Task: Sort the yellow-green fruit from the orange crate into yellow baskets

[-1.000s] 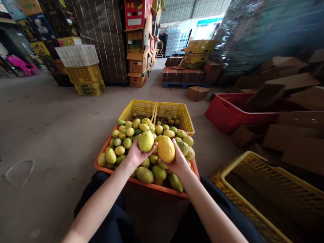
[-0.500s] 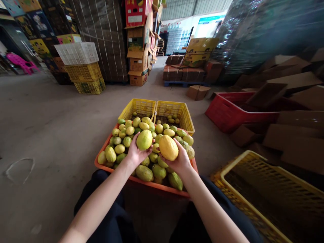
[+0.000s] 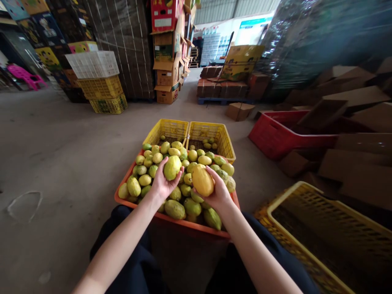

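My left hand [image 3: 162,184] is closed around a yellow-green lemon [image 3: 172,168], its fingers curled under the fruit. In my right hand [image 3: 219,191] sits a larger, deeper yellow lemon [image 3: 203,182], gripped from its right side. Both fruits are held close together above an orange crate [image 3: 196,228] heaped with loose lemons [image 3: 174,209]. Those in the pile range from green to pale yellow, and several have blemished skin. The hands hide part of the heap's middle.
Beyond the orange crate stand two yellow crates, the left one [image 3: 153,131] and the right one [image 3: 227,141], with a few lemons inside. A yellow crate [image 3: 301,241] lies at my right, near a red crate [image 3: 275,143] and cardboard [image 3: 364,163]. Stacked boxes [image 3: 167,77] rise behind.
The left hand has shifted slightly left with its lemon, which has turned a little. The lemon in the right hand has tilted and moved slightly down and left.
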{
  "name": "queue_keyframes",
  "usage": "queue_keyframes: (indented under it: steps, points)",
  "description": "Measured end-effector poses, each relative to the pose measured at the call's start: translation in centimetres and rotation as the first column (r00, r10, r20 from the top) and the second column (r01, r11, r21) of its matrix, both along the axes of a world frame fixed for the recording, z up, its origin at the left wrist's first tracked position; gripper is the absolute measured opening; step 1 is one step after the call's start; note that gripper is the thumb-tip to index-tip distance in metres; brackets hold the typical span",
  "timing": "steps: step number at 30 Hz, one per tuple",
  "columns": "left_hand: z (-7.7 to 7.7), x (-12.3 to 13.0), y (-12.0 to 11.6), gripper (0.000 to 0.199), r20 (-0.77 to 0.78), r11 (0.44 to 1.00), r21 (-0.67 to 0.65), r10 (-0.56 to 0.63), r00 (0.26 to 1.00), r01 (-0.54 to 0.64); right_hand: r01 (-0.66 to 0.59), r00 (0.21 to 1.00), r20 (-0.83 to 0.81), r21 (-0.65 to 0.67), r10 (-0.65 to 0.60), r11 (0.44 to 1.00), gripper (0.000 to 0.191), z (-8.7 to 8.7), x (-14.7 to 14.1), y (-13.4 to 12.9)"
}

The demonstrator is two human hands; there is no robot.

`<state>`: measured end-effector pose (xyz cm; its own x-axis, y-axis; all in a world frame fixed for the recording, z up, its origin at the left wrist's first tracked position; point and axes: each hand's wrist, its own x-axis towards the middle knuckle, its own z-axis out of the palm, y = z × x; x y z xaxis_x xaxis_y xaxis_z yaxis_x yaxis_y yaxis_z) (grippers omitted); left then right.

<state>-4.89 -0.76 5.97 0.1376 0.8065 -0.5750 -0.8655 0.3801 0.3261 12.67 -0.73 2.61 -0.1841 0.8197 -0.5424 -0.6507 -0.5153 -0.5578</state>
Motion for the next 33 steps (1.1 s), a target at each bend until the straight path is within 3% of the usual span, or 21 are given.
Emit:
queue_keyframes:
  steps: [8,15,21,28,33]
  points:
    - [-1.9,-0.2,0.1,0.041,0.105,0.995,0.09,-0.045,0.993,0.035,0.021,0.999,-0.044,-0.058,-0.023,0.998,0.02,0.0,-0.2,0.3]
    - [-0.8,-0.2,0.1,0.042,-0.037,0.996,0.029,-0.082,0.996,0.083,0.101,0.995,0.015,-0.085,-0.1,0.991,0.013,-0.6,0.0,0.9]
    - [-0.7,-0.4,0.2,0.037,-0.069,0.994,-0.008,-0.113,0.991,0.113,0.01,0.998,-0.06,-0.072,-0.014,0.997,0.017,-1.4,0.6,0.7]
    - [-1.1,-0.4,0.0,0.047,-0.098,0.988,0.0,-0.154,0.983,0.155,-0.16,0.981,-0.118,-0.058,0.153,0.985,0.027,-1.4,0.4,0.6]
    - [-0.5,-0.3,0.0,0.047,-0.091,0.997,-0.02,-0.07,0.993,0.069,-0.063,0.995,-0.089,-0.1,0.054,0.993,0.025,-0.8,0.1,0.8]
